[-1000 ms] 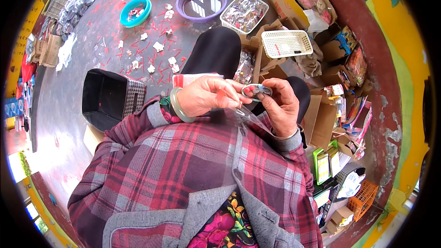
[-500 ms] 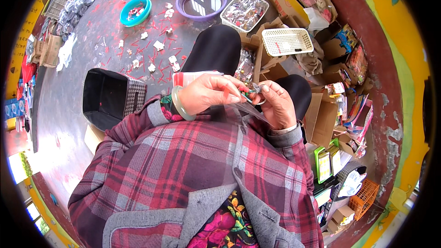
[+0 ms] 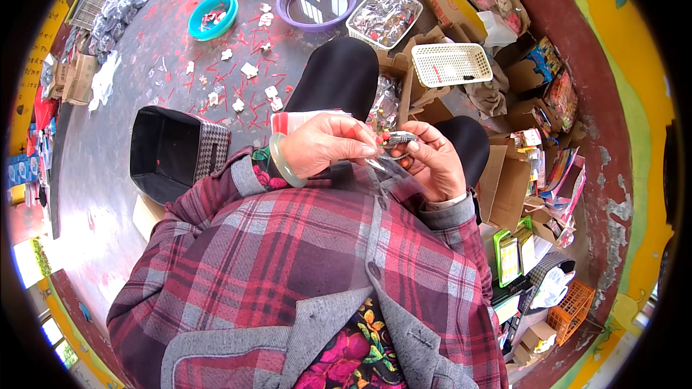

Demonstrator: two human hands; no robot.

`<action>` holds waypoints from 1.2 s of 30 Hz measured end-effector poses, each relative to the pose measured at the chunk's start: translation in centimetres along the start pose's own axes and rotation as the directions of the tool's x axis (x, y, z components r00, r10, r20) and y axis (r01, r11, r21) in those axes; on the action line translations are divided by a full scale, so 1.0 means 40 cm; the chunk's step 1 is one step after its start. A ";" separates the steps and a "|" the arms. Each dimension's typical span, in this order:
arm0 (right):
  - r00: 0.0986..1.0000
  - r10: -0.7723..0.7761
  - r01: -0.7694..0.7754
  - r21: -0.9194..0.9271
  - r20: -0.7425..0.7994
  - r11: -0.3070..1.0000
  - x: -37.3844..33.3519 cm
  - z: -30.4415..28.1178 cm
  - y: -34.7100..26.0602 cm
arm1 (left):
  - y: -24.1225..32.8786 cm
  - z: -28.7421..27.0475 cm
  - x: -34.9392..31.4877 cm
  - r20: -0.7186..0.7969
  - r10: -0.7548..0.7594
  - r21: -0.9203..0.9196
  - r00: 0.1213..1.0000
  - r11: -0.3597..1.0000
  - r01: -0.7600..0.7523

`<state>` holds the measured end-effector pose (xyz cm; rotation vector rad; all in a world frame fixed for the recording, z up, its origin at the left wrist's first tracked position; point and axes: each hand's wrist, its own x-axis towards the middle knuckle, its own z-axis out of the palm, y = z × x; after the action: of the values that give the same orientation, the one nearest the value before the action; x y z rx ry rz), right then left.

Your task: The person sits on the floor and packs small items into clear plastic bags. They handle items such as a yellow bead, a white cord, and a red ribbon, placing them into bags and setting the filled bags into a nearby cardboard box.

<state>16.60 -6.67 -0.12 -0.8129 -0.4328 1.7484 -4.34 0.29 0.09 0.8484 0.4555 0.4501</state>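
My left hand (image 3: 324,145), a bangle on its wrist, is closed in a pinch at the edge of a small clear plastic bag (image 3: 389,173). Between thumb and fingers, my right hand (image 3: 436,162) grips a small black-and-white patterned piece with red and green bits (image 3: 398,138), its exact kind unclear. That piece sits at the bag's upper end, close to my left fingertips; how far it is inside cannot be told. Under my left wrist, a red-and-white flat packet (image 3: 287,123) rests by my thigh.
Ahead stand a teal bowl (image 3: 213,17), a purple basin (image 3: 316,3) and a white basket of wrapped pieces (image 3: 383,18). A white basket (image 3: 452,65) tops cardboard boxes (image 3: 497,187) at right. A black-lined bin (image 3: 173,145) is at left. Red and white scraps litter the floor.
The patterned piece has turned from upright to lying more sideways in my right fingers. My left fingertips have shifted slightly along the bag's edge.
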 end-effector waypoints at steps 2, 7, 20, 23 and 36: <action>1.000 0.020 -0.020 0.006 0.015 1.000 0.003 -0.019 0.008 | 0.003 0.003 0.001 -0.016 -0.016 0.004 1.000 1.000 0.016; 0.995 -0.070 0.072 0.026 -0.075 0.997 0.007 -0.049 0.002 | 0.028 0.007 0.001 -0.163 -0.070 0.123 0.984 0.988 0.091; 0.892 -0.438 0.426 -0.543 0.115 0.724 -0.081 0.087 -0.121 | 0.103 0.046 0.037 -0.236 0.047 0.782 0.971 0.602 0.161; 0.772 -0.525 0.597 -0.692 0.358 0.406 -0.084 0.135 -0.124 | 0.106 0.070 0.052 -0.089 0.141 0.944 0.986 0.329 0.038; 0.770 -0.556 0.424 -0.902 0.312 0.082 -0.063 0.122 -0.088 | 0.087 0.090 0.053 0.053 0.296 0.948 0.954 0.284 -0.141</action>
<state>15.97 -7.36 6.33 -1.3707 -1.6095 0.5684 -1.32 1.31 4.49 2.1173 0.7573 0.4781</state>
